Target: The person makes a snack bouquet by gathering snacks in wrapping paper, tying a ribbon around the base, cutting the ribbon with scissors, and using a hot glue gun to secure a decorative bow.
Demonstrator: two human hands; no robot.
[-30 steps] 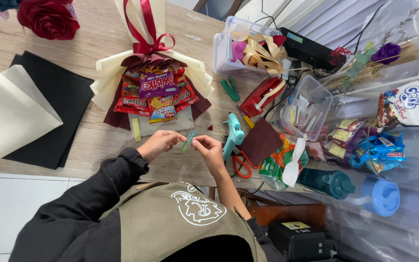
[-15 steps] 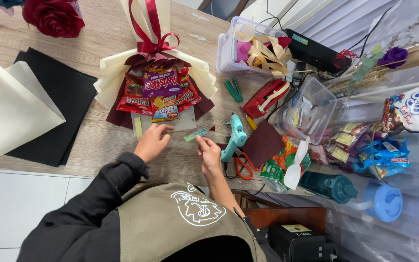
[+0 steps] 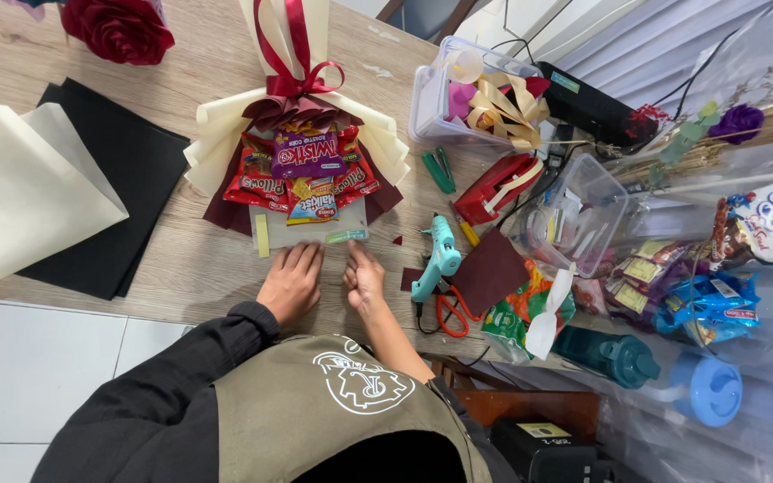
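Note:
A snack bouquet point(image 3: 301, 170), wrapped in cream and maroon paper with a red ribbon, lies on the wooden table point(image 3: 181, 268). A clear sheet point(image 3: 310, 234) sticks out at its base, with a small green strip point(image 3: 346, 237) and a yellow strip point(image 3: 262, 235) on it. My left hand point(image 3: 293, 282) lies flat on the table just below the sheet, fingertips at its edge. My right hand point(image 3: 366, 279) rests beside it, fingers pointing at the green strip. Neither hand holds anything.
To the right lie a teal glue gun point(image 3: 437, 259), orange scissors point(image 3: 445, 313), a maroon paper piece point(image 3: 489, 271), a red tape dispenser point(image 3: 496, 186) and a clear box of ribbons point(image 3: 471, 94). Black paper point(image 3: 109, 206) and cream paper point(image 3: 20, 197) lie left.
Earlier both hands held the small green strip between them. The strip now lies on the clear sheet, and both hands have let go and dropped flat onto the table.

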